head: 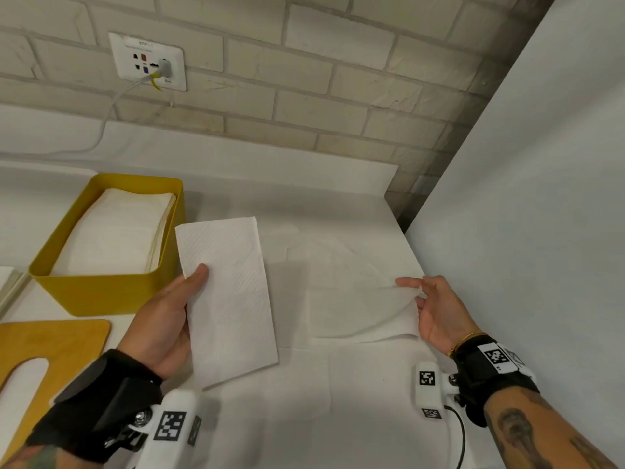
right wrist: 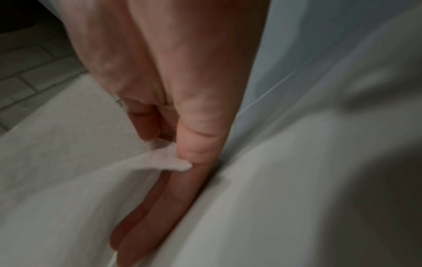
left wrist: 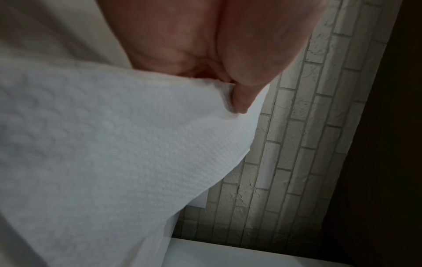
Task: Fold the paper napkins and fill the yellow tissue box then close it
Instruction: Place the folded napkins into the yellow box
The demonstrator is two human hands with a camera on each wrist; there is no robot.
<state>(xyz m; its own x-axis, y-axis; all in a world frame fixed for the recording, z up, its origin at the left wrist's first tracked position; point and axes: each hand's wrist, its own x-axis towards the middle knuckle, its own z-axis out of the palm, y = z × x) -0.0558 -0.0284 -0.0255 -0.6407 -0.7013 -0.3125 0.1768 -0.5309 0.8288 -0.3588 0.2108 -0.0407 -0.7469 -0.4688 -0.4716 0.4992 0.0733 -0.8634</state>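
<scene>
My left hand (head: 176, 309) holds a folded white napkin (head: 230, 296) lifted above the counter, thumb on top and fingers hidden underneath; the left wrist view shows the thumb (left wrist: 242, 101) pressing its embossed paper (left wrist: 109, 153). The open yellow tissue box (head: 101, 292) stands just left of it, holding a stack of folded napkins (head: 118, 231). My right hand (head: 426, 299) pinches the right edge of an unfolded napkin (head: 358, 292) lying on the counter, lifting that edge; the right wrist view shows the pinched corner (right wrist: 169, 160) between the fingers.
The wooden lid (head: 50, 353) with its oval slot lies at the front left, beside the box. A white panel (head: 524, 198) rises close on the right. A brick wall (head: 304, 79) with a socket (head: 148, 59) and cable stands behind the white counter (head: 321, 418).
</scene>
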